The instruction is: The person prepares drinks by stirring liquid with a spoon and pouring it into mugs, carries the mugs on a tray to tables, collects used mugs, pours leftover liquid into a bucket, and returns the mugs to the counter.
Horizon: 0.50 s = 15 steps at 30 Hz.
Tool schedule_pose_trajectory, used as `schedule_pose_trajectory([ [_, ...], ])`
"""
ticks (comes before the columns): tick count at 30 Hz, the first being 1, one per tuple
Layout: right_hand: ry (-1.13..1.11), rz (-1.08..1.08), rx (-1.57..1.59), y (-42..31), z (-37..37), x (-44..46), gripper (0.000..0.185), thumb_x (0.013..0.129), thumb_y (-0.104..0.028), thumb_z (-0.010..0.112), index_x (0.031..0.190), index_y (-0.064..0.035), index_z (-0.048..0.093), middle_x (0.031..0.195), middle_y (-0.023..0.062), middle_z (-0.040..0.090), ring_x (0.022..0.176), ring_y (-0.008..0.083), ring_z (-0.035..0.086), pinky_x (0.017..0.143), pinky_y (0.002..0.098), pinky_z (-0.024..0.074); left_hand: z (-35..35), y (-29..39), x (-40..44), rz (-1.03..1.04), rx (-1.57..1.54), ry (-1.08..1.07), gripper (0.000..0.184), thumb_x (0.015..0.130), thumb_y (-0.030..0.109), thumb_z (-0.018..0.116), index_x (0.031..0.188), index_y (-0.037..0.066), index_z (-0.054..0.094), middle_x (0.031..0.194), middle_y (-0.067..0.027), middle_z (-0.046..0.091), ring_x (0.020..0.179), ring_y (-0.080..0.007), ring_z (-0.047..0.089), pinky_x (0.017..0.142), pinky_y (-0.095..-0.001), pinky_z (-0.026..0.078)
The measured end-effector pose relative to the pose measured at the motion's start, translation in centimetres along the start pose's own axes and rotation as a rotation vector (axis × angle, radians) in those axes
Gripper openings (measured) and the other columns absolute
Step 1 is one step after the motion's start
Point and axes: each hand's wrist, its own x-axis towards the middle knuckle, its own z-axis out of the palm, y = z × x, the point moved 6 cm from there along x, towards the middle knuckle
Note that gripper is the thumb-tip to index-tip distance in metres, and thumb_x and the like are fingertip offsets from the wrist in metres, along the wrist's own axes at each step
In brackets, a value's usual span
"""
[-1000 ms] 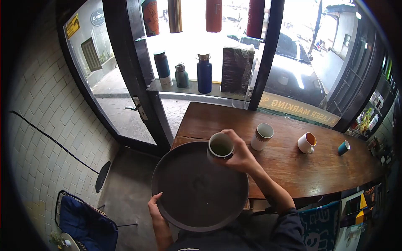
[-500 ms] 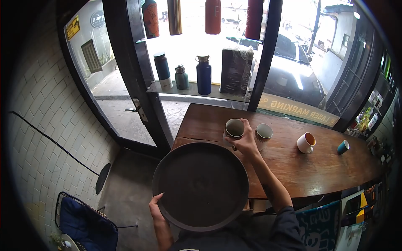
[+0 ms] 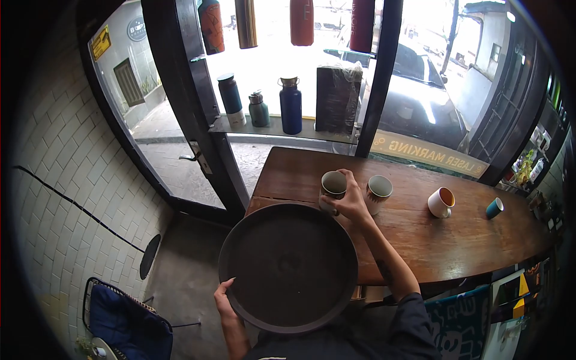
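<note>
My left hand [image 3: 224, 300] grips the rim of a round dark tray [image 3: 288, 270] at its left side, thumb over the edge. The tray's upper surface is bare and its far rim reaches the table's near edge. My right hand [image 3: 352, 203] is closed around a mug [image 3: 333, 182] with a pale inside, just beyond the tray. Whether that mug touches the table is hard to see. Right beside the hand stands a similar mug [image 3: 379, 188] with a patterned outside. Farther right are a white mug [image 3: 437, 207] with an orange inside and a small teal cup [image 3: 494, 208].
The wooden table [image 3: 420, 246] runs along the window. Behind it, a glass shelf [image 3: 270, 126] holds several bottles and a plastic-wrapped dark box [image 3: 337, 99]. A glass door [image 3: 174, 120] stands at the left, and a blue-cushioned chair [image 3: 126, 324] at lower left.
The mug in my right hand has shifted very slightly left, away from the similar mug. My left hand and the tray stay nearly where they were; the view has tilted a little.
</note>
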Motion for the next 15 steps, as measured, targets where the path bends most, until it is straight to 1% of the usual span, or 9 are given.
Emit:
schedule_pose_trajectory([
  [1, 0.002, 0.000, 0.001, 0.1, -0.1, 0.1, 0.071, 0.067, -0.017, 0.083, 0.124, 0.0010, 0.045, 0.114, 0.0184, 0.060, 0.110, 0.0263, 0.058, 0.097, 0.0370, 0.0451, 0.3, 0.0, -0.1, 0.000, 0.002, -0.001, 0.024, 0.081, 0.013, 0.058, 0.101, 0.000, 0.064, 0.096, -0.0140, 0.069, 0.085, -0.0284, 0.067, 0.079, -0.0374, 0.056],
  [3, 0.000, -0.036, -0.070, 0.2, -0.2, 0.2, 0.077, 0.068, -0.020, 0.082, 0.131, -0.0003, 0.041, 0.120, 0.0219, 0.058, 0.116, 0.0337, 0.057, 0.099, 0.0397, 0.0450, 0.7, 0.0, -0.6, 0.008, 0.004, 0.030, 0.025, 0.081, 0.015, 0.058, 0.101, 0.000, 0.064, 0.095, -0.0135, 0.069, 0.085, -0.0282, 0.067, 0.078, -0.0374, 0.056],
  [4, 0.000, -0.036, -0.070, 0.5, -0.2, 0.3, 0.077, 0.068, -0.020, 0.082, 0.131, -0.0003, 0.041, 0.120, 0.0219, 0.058, 0.116, 0.0337, 0.057, 0.099, 0.0397, 0.0450, 0.6, 0.0, -0.6, 0.007, 0.004, 0.031, 0.025, 0.081, 0.015, 0.058, 0.101, 0.000, 0.064, 0.095, -0.0135, 0.069, 0.085, -0.0282, 0.067, 0.078, -0.0374, 0.056],
  [6, 0.009, -0.109, -0.154, 0.3, -0.3, 0.3, 0.081, 0.071, -0.022, 0.081, 0.136, 0.0000, 0.038, 0.128, 0.0242, 0.052, 0.122, 0.0343, 0.052, 0.101, 0.0413, 0.0435, 0.9, -0.2, -0.6, -0.051, -0.036, -0.029, 0.026, 0.081, 0.017, 0.058, 0.099, 0.000, 0.065, 0.094, -0.0132, 0.069, 0.083, -0.0278, 0.068, 0.078, -0.0370, 0.056],
  [10, 0.001, -0.110, -0.128, -1.9, -1.8, -0.3, 0.080, 0.075, -0.023, 0.079, 0.139, -0.0002, 0.036, 0.132, 0.0246, 0.048, 0.124, 0.0333, 0.050, 0.101, 0.0431, 0.0436, 1.6, -0.2, -1.2, -0.035, -0.023, 0.004, 0.026, 0.081, 0.018, 0.058, 0.098, 0.000, 0.066, 0.094, -0.0129, 0.070, 0.083, -0.0273, 0.068, 0.078, -0.0363, 0.056],
  [12, 0.068, -0.102, -0.028, -3.0, -3.5, -0.2, 0.066, 0.081, -0.021, 0.074, 0.135, 0.0011, 0.042, 0.129, 0.0227, 0.051, 0.120, 0.0321, 0.053, 0.098, 0.0421, 0.0461, 1.6, -0.1, -1.4, -0.021, 0.001, 0.002, 0.026, 0.081, 0.019, 0.057, 0.097, 0.000, 0.066, 0.094, -0.0128, 0.070, 0.083, -0.0269, 0.068, 0.077, -0.0357, 0.056],
  [13, 0.067, -0.103, -0.029, -3.3, -4.3, -0.1, 0.066, 0.081, -0.021, 0.074, 0.135, 0.0011, 0.042, 0.129, 0.0227, 0.051, 0.120, 0.0321, 0.053, 0.098, 0.0421, 0.0461, 1.7, -0.1, -1.4, -0.021, -0.001, 0.003, 0.026, 0.081, 0.019, 0.057, 0.097, 0.000, 0.066, 0.094, -0.0128, 0.070, 0.083, -0.0269, 0.068, 0.077, -0.0357, 0.056],
  [15, 0.147, -0.146, 0.022, -3.5, -6.8, 0.4, 0.050, 0.084, -0.009, 0.064, 0.130, 0.0012, 0.048, 0.126, 0.0205, 0.054, 0.116, 0.0305, 0.056, 0.096, 0.0394, 0.0484, 1.6, -0.1, -1.5, -0.010, 0.001, 0.022, 0.027, 0.081, 0.019, 0.057, 0.097, 0.000, 0.066, 0.093, -0.0127, 0.070, 0.082, -0.0268, 0.068, 0.077, -0.0355, 0.055],
])
